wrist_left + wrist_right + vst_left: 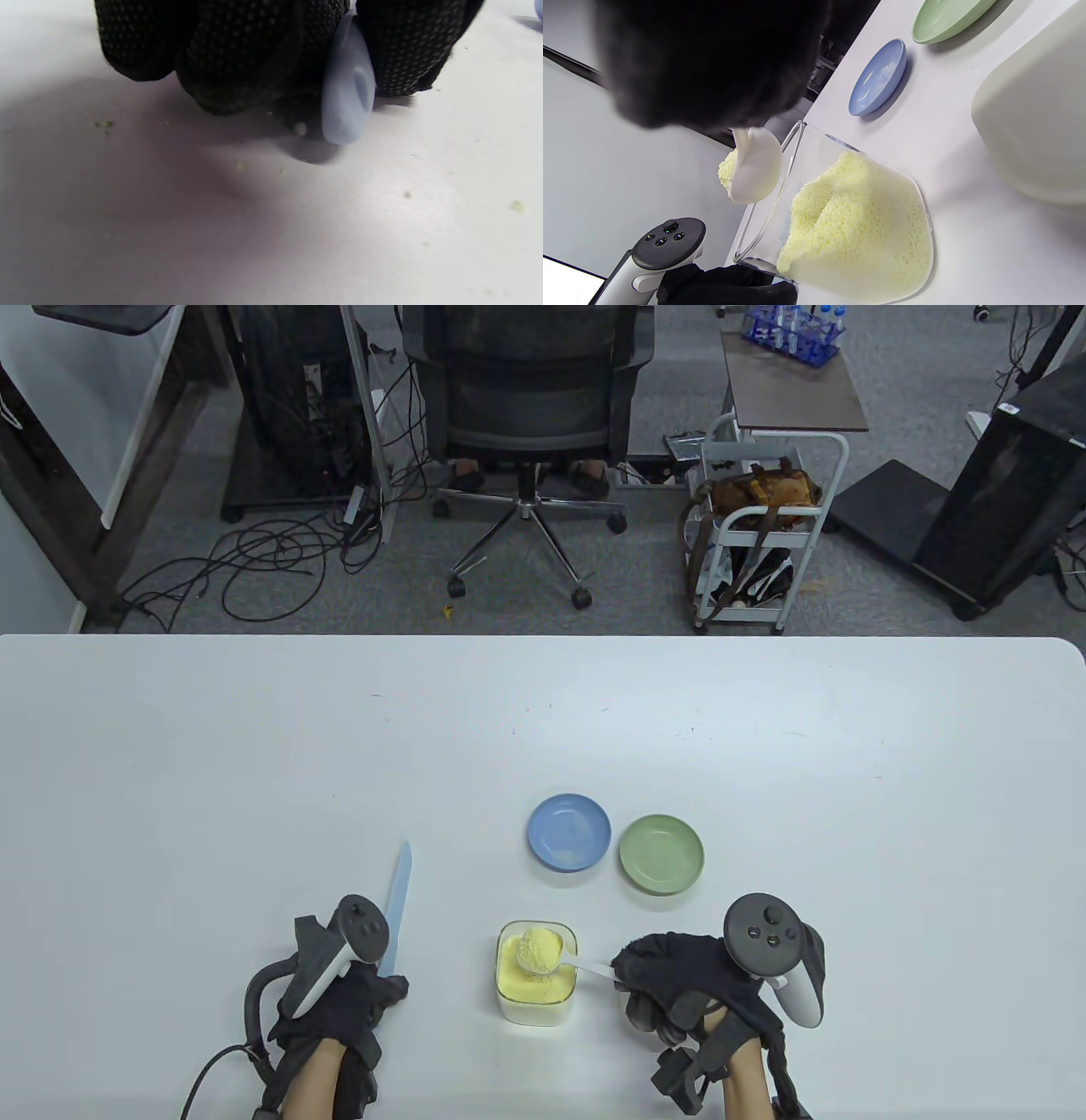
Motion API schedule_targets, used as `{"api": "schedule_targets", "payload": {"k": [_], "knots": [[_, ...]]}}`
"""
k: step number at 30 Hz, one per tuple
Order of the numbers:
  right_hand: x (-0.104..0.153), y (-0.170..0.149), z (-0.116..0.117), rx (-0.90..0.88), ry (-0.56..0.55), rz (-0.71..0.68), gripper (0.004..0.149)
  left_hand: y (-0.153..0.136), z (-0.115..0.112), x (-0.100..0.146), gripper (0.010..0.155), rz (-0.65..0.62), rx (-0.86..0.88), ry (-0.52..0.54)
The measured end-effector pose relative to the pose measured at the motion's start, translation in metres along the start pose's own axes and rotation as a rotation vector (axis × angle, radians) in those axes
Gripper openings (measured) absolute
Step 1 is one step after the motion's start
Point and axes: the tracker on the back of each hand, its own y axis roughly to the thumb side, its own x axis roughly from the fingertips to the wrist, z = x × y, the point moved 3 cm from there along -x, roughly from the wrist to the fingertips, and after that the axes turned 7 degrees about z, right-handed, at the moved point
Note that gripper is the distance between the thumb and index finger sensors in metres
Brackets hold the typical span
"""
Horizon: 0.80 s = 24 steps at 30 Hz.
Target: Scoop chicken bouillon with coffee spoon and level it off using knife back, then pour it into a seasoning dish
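Table view: the right hand (pixel 679 976) pinches the white coffee spoon (pixel 556 954), its bowl heaped with chicken bouillon and held over the clear container (pixel 536 976) near the bench's near edge. The left hand's (pixel 339 1001) fingers (pixel 237 55) curl round the pale blue knife (pixel 397 912), blade pointing far; blue dish (pixel 569 831) and green dish (pixel 661 853) sit just beyond

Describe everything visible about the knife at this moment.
The knife looks like pale blue plastic, one piece from blade to handle. The left hand grips its handle, fingers curled round it; the rounded handle end with an oval dimple sticks out below them. Its blade points away from the person, left of the bouillon container, not touching it.
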Motion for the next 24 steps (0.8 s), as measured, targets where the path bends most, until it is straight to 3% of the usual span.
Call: {"api": "schedule_targets", "payload": {"k": [5, 9, 12, 19, 24], "knots": [[0.0, -0.001, 0.001, 0.0, 0.002, 0.01, 0.034, 0.009, 0.013, 0.015, 0.05, -0.121, 0.11, 0.026], [0.0, 0.0, 0.0, -0.013, 0.002, 0.005, 0.034, 0.035, 0.034, 0.056, 0.05, -0.436, 0.339, -0.007], [-0.001, 0.0, 0.0, -0.012, 0.001, 0.007, 0.034, 0.054, 0.037, 0.081, 0.05, -0.621, 0.377, -0.058], [-0.001, -0.001, 0.0, -0.038, -0.002, 0.003, 0.034, 0.081, 0.023, 0.102, 0.05, -0.767, 0.301, -0.142], [-0.001, 0.001, 0.003, -0.05, 0.015, -0.007, 0.034, 0.092, 0.015, 0.108, 0.049, -0.759, 0.238, -0.122]]}}
